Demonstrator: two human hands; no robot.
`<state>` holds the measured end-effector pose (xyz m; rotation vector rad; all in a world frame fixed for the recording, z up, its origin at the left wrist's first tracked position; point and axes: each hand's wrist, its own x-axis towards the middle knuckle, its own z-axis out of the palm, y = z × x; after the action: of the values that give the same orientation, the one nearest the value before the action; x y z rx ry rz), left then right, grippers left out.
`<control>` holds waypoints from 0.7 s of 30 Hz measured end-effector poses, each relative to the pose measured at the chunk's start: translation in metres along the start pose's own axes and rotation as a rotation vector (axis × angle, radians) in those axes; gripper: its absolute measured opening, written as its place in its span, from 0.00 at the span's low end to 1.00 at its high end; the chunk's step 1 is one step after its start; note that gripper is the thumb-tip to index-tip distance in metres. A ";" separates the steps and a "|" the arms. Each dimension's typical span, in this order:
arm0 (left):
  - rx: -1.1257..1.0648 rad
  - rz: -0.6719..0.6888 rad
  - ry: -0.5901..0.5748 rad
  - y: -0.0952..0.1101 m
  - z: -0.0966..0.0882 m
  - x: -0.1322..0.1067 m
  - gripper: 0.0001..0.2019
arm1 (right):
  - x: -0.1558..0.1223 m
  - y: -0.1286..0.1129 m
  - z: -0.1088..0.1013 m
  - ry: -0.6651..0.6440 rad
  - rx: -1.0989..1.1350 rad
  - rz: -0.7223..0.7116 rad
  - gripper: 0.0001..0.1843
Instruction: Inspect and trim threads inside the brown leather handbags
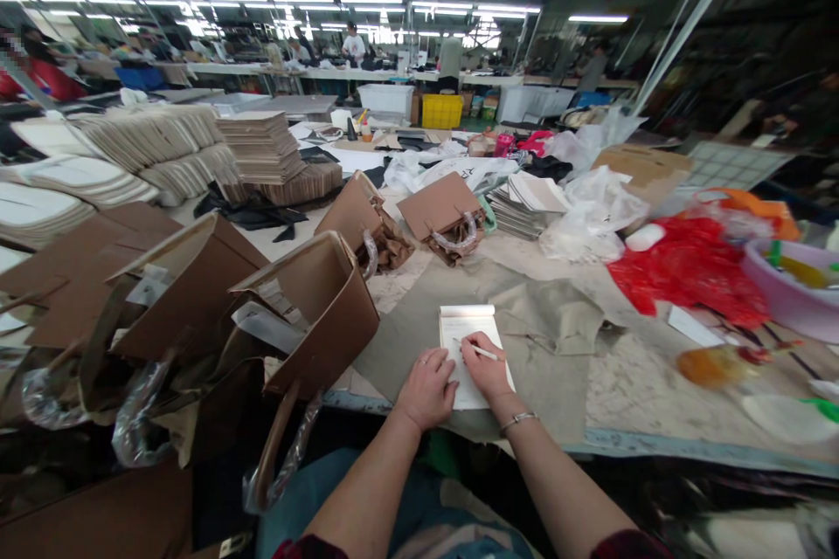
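One small white paper notepad [467,389], rectangular with a white fold across its top, lies directly under the left fingers [439,359] and right fingers [469,349]. The left ones rest loosely extended on its left margin; the right ones pinch a slim white pen [485,351], tilted over the page. Beneath, a wrinkled grey-olive cloth [544,389] spreads past the fingers both ways. The pale, marked worktop [629,393] shows right of the cloth, its blue-grey front edge just below the fingers. Left of them, an open, boxy brown bag [337,336] has a whitish sheet [266,325] at its mouth; far right, a round lilac plastic basin [793,301] holds something yellow [803,272].
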<state>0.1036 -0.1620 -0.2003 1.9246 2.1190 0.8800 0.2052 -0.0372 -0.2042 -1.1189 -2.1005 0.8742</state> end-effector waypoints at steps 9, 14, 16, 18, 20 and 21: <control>0.000 0.014 0.004 -0.002 0.001 0.000 0.15 | -0.002 0.004 0.003 0.035 0.002 0.010 0.12; 0.006 0.017 0.005 -0.001 0.000 0.000 0.15 | -0.001 0.002 0.002 0.024 0.014 0.011 0.13; 0.007 0.017 0.007 -0.002 0.000 0.000 0.15 | -0.001 0.001 0.001 0.027 0.014 0.015 0.12; 0.008 0.016 0.006 -0.002 0.001 0.000 0.15 | 0.000 0.000 0.001 0.029 0.017 0.020 0.10; 0.012 0.015 0.002 -0.002 0.001 0.000 0.15 | -0.001 0.000 0.001 0.031 0.021 0.023 0.09; 0.015 0.015 0.000 -0.002 0.001 0.000 0.14 | -0.001 0.000 0.001 0.032 0.023 0.023 0.09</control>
<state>0.1023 -0.1617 -0.2018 1.9502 2.1202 0.8693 0.2045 -0.0384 -0.2051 -1.1403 -2.0500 0.8835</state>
